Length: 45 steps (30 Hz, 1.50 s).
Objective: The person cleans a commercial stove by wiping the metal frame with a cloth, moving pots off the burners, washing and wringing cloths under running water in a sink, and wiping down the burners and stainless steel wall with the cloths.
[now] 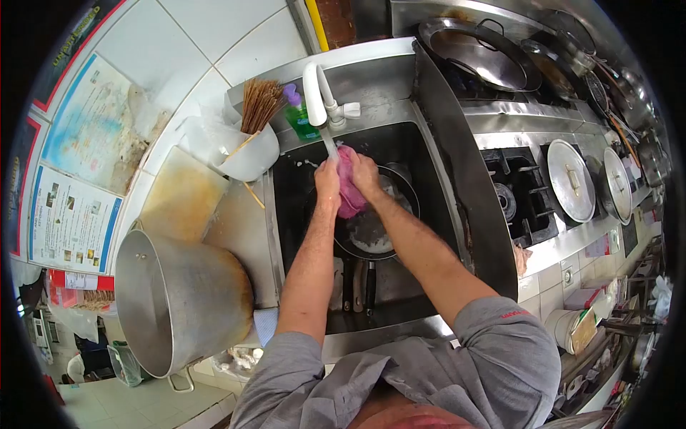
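Both of my hands grip a pink cloth [351, 201] over the sink [294, 247]. My left hand [328, 183] is closed on its left side, right by the stream from the white faucet [314, 93]. On the cloth's right side my right hand [366, 176] is closed too. Below them in the basin lies a dark frying pan [407, 200] with suds and water in it. Several pan handles [371, 282] point toward me at the sink's near side. Parts of the pan are hidden by my hands and arms.
Left of the sink stand a big metal pot [207, 293], a white container [254, 159] with a bundle of thin sticks [260, 107], and a cutting board [182, 193]. A green soap bottle [300, 121] sits behind the basin. At right are a stove [511, 193] and metal lids [570, 182].
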Each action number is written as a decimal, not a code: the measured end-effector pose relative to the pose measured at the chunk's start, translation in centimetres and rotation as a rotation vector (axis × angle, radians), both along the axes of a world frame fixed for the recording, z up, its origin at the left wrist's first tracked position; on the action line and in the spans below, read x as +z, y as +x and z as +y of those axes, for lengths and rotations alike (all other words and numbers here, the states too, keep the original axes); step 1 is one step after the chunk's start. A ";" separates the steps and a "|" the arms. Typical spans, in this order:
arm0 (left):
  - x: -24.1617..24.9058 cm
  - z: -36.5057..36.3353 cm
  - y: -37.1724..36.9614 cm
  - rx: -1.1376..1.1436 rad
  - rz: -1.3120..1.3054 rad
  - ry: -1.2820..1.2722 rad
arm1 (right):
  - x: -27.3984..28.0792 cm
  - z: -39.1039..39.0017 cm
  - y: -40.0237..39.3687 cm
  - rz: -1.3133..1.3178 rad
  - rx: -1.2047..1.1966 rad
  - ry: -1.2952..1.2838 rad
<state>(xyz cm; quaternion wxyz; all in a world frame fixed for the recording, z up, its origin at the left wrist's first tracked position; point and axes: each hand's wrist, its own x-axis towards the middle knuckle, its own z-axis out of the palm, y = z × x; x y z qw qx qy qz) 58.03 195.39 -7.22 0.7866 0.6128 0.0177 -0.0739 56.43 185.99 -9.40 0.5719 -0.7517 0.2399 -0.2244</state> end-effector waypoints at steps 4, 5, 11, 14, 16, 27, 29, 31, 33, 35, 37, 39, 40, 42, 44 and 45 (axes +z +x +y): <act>3.7 1.2 0.8 -0.167 -0.012 -0.083 | -3.0 -4.6 -0.5 -0.025 0.238 0.679; 4.3 1.2 0.9 -0.141 0.033 -0.162 | -1.5 -4.9 -1.1 -0.026 0.158 0.986; 9.1 -2.5 -1.9 -0.430 -0.042 -0.191 | 2.8 -1.7 -5.2 0.239 0.351 1.217; 9.1 -1.6 -1.2 -0.529 -0.095 -0.146 | 1.3 -1.1 -3.9 -0.271 0.450 1.490; 6.6 0.0 1.1 -0.500 -0.196 0.029 | 2.0 -1.9 -4.7 -0.211 0.431 1.699; 0.4 2.2 -3.5 -0.407 0.441 -0.795 | 3.9 1.7 -1.2 -0.218 0.384 0.548; 0.9 2.3 -1.7 -0.319 0.330 -0.752 | 5.2 1.2 -3.7 -0.130 0.177 0.019; 2.0 1.6 -0.9 -0.230 0.219 -0.705 | 5.2 -0.1 -4.1 0.085 0.037 0.283; 4.3 1.5 -1.3 -0.173 -0.082 -0.171 | 6.0 -1.6 -5.1 0.277 0.215 1.198; 3.4 0.3 -2.5 -0.228 -0.457 0.321 | 6.5 -2.4 -5.9 0.145 0.516 1.435; 3.9 -1.0 -4.3 -0.065 -1.008 0.742 | 2.3 -1.8 -3.4 -0.293 0.807 1.677; 3.8 -2.2 -6.1 0.152 -0.991 0.809 | 2.8 -0.6 -3.0 -0.267 0.928 1.511; 3.2 -2.2 -5.8 0.220 -0.986 0.775 | 2.1 -0.1 -2.4 -0.265 0.907 1.512; 2.6 -2.3 -5.8 0.351 -0.825 0.721 | -1.8 0.8 -1.1 -0.407 0.702 1.529; 2.1 -2.1 -4.6 0.450 -0.748 0.680 | -1.0 1.7 -1.3 -0.356 0.469 1.342; 1.4 -1.7 -3.6 0.381 -0.544 0.614 | 0.6 2.2 -1.5 -0.380 0.367 1.144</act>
